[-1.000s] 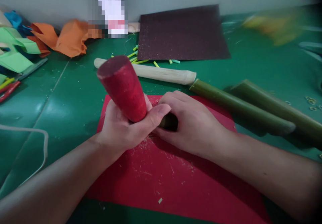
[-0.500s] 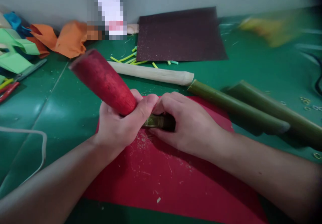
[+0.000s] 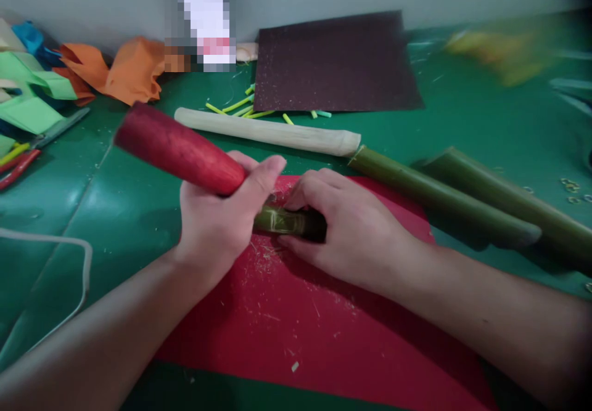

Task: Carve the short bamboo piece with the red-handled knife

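Observation:
My left hand [image 3: 222, 217] is closed around the narrow end of a red tapered handle [image 3: 178, 151], which points up and to the left. My right hand [image 3: 345, 226] is closed over a short green bamboo piece [image 3: 282, 220] lying on a red mat [image 3: 319, 331]. The tool's working end meets the bamboo between my two hands and is hidden by my fingers. Pale shavings are scattered on the mat below my hands.
A long bamboo stalk, pale peeled end [image 3: 268, 132] and green end [image 3: 439, 198], lies behind the mat, with a second green stalk [image 3: 509, 201] to its right. A dark sandpaper sheet [image 3: 335, 63], orange and green paper scraps [image 3: 124, 69], scissors [image 3: 28, 146] and a white cable [image 3: 69, 244] surround the green table.
The red handle has tilted down from nearly upright to lying low toward the left. More of the green bamboo piece now shows between my hands. My right hand stayed in place.

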The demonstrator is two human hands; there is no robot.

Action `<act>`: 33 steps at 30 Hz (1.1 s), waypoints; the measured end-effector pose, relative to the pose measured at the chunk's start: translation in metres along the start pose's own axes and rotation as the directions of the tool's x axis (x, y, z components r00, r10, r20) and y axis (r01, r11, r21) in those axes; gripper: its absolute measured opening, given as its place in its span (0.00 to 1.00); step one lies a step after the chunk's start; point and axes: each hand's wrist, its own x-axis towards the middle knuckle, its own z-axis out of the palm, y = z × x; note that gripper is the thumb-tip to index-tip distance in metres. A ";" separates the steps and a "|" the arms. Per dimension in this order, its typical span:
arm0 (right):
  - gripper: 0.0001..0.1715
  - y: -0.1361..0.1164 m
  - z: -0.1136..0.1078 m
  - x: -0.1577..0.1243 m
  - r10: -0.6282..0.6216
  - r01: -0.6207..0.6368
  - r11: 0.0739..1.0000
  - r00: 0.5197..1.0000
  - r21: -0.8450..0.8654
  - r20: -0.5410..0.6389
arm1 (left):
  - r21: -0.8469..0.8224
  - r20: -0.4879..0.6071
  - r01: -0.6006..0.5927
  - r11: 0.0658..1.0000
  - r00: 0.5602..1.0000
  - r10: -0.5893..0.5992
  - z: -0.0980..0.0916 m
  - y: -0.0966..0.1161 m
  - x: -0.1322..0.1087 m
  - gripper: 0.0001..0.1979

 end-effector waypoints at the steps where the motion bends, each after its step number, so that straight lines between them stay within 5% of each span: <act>1: 0.12 -0.001 0.000 0.000 0.012 -0.012 1.000 1.000 0.002 0.006 | -0.029 -0.024 0.005 1.000 1.000 -0.006 0.000 0.000 0.001 0.15; 13: 0.09 0.001 0.003 -0.002 0.002 -0.002 0.999 1.000 0.033 0.001 | 0.037 0.291 -0.174 0.984 0.944 0.156 -0.011 0.001 0.000 0.14; 21: 0.09 0.002 0.000 0.001 -0.005 0.005 1.000 1.000 0.015 0.004 | 0.098 0.127 -0.134 0.986 0.984 0.121 -0.005 0.003 -0.004 0.11; 27: 0.12 0.000 0.001 0.000 -0.001 0.001 1.000 1.000 0.005 0.004 | -0.054 -0.046 0.028 0.998 0.999 -0.030 -0.004 0.000 0.003 0.17; 33: 0.11 0.000 0.001 0.000 -0.010 0.011 1.000 1.000 0.028 -0.008 | -0.023 0.101 -0.081 0.996 0.991 0.083 -0.004 0.003 -0.003 0.19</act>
